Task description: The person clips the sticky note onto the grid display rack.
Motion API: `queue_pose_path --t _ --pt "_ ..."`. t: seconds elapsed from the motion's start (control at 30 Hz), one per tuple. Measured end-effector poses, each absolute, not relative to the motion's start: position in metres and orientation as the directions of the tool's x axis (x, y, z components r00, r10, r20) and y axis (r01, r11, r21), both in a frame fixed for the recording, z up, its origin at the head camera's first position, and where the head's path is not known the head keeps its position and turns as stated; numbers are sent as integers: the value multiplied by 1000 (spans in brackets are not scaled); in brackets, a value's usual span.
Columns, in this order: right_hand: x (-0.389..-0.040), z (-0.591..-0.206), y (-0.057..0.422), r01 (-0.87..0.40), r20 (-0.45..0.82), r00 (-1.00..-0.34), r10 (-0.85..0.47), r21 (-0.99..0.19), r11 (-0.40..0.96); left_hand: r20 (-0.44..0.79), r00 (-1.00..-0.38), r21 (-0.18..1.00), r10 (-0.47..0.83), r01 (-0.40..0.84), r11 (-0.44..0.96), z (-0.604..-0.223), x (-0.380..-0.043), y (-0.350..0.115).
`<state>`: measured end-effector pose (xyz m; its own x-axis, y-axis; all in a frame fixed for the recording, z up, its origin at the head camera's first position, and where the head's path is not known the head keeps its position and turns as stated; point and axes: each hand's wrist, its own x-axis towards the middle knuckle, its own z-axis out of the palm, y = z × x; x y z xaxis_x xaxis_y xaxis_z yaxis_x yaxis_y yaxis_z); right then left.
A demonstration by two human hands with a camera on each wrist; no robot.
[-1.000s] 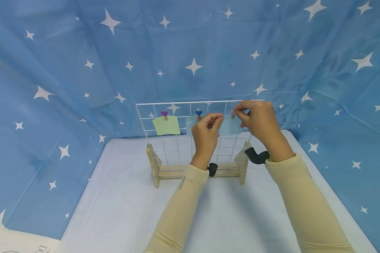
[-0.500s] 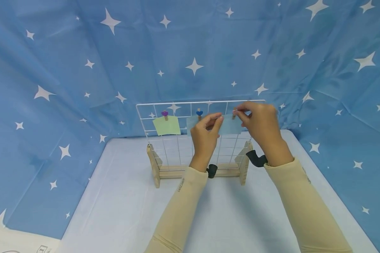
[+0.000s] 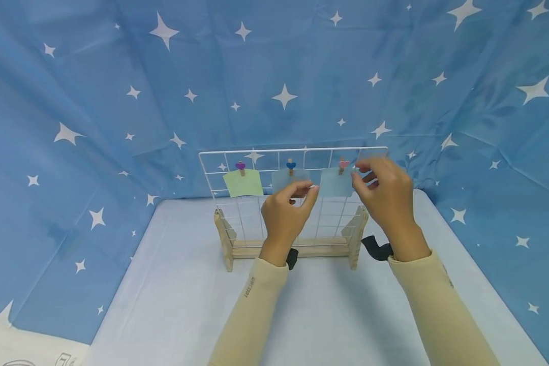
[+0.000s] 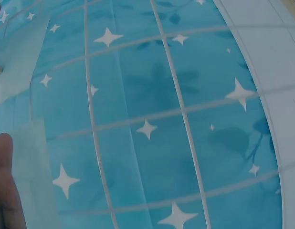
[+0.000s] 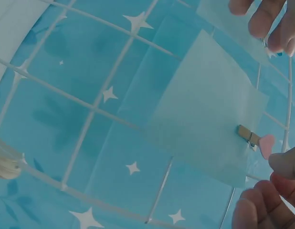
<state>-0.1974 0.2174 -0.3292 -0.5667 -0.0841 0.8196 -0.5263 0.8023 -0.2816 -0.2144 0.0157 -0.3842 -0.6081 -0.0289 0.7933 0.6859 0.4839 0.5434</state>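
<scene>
A pale blue paper square hangs on the right part of the white wire grid. At its top edge sits a small wooden clothespin with a pink heart. My right hand is just right of that clothespin, fingers loosely bent and holding nothing; in the right wrist view a small gap separates the thumb from the pink heart. Lower and to the left, my left hand has thumb and fingers apart, with nothing between them. It partly hides a second blue paper square behind it.
A blue-heart clothespin holds the middle square. On the left, a purple-heart clothespin holds a green paper square. Wooden feet support the grid on a white-covered table. A blue starry cloth hangs behind.
My right hand has let go of the pink-heart clothespin and drawn off to the right, uncovering it. My left hand has moved down and left, away from the right blue square.
</scene>
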Motion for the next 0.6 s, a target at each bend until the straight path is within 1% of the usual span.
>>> queue_pose_path --t 0.13,0.3,0.4,0.47,0.53,0.6 --pt "-189 -343 222 -536 822 -565 -72 -300 789 818 -575 481 -13 671 565 -390 -204 1" --pt "-179 -364 230 -530 819 -571 -57 -315 787 813 -583 459 7 647 610 -400 -192 -19" --pt "-171 -379 235 -523 822 -567 -47 -315 792 793 -609 470 17 629 619 -411 -183 -34" --pt "-165 -390 239 -504 817 -576 -36 -320 802 771 -636 480 24 606 634 -419 -177 -45" --pt "-158 -402 244 -474 801 -599 -22 -332 816 742 -670 487 34 573 660 -427 -170 -57" --pt "-151 -414 248 -433 770 -638 -7 -351 831 707 -706 486 46 531 694 -435 -164 -69"
